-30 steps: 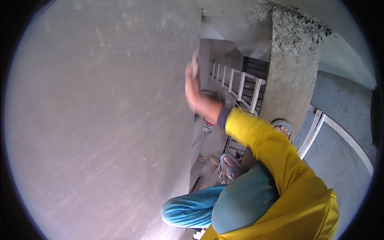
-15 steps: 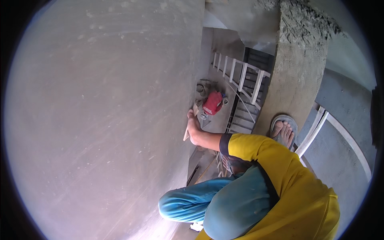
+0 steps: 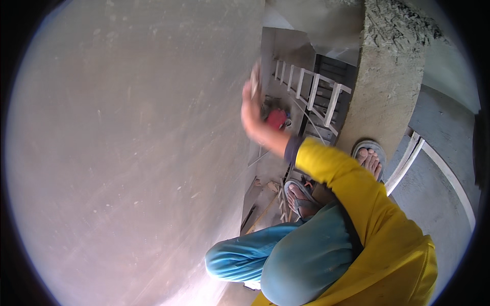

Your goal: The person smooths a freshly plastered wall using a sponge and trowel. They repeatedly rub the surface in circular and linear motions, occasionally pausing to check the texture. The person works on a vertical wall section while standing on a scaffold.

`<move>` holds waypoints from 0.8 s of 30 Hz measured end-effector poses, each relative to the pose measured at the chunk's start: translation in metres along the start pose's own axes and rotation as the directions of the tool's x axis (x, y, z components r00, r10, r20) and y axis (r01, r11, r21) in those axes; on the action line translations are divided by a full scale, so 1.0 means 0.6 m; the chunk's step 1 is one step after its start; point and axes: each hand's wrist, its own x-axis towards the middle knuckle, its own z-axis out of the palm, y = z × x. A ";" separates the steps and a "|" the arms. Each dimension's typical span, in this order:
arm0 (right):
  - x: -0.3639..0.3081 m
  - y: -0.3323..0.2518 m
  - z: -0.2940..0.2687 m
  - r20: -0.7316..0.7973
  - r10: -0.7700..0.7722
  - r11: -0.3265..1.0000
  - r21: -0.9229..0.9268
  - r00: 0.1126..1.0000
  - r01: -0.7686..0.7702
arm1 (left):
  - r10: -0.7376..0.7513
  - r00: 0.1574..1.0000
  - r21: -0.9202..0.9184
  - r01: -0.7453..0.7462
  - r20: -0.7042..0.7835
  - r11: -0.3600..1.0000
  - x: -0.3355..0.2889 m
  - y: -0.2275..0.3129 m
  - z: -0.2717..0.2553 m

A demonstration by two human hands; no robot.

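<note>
My right hand [image 3: 251,99], smeared by motion, is raised beside the large smooth grey wall [image 3: 132,143]. Its fingers are closed around a flat pale float [image 3: 255,79], seen nearly edge-on against the wall's edge. I cannot make out whether the float touches the plaster. The yellow-sleeved forearm [image 3: 326,158] reaches up and left from my body, over my bent knees [image 3: 306,260] in blue trousers. My left hand is out of the picture.
A rough concrete ledge [image 3: 385,92] runs beside me, one sandalled foot [image 3: 370,158] on it. My other sandalled foot [image 3: 300,199] is lower. Far below are a white railing [image 3: 314,92] by stairs and a person in a red cap [image 3: 276,119], partly hidden by my forearm.
My right hand has swept upward along the wall's edge with the float. My forearm now partly covers the person in the red cap, and my lower foot shows more fully.
</note>
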 end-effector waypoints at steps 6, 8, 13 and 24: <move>-0.014 0.014 -0.011 0.069 -0.112 0.992 -0.053 0.991 0.115 | 0.005 1.000 -0.010 -0.005 -0.013 1.000 0.006 0.004 0.011; -0.094 0.023 -0.003 0.116 -0.192 0.972 -0.115 0.975 0.205 | -0.010 1.000 -0.006 0.010 -0.015 1.000 -0.003 0.003 0.014; 0.127 -0.029 -0.054 0.061 -0.081 0.992 -0.093 0.995 0.087 | 0.034 0.999 -0.043 -0.035 -0.041 0.998 0.022 0.022 0.041; 0.098 -0.045 -0.036 0.059 -0.162 0.983 -0.073 0.985 0.166 | 0.047 0.998 -0.017 -0.047 -0.030 0.999 0.028 0.022 0.030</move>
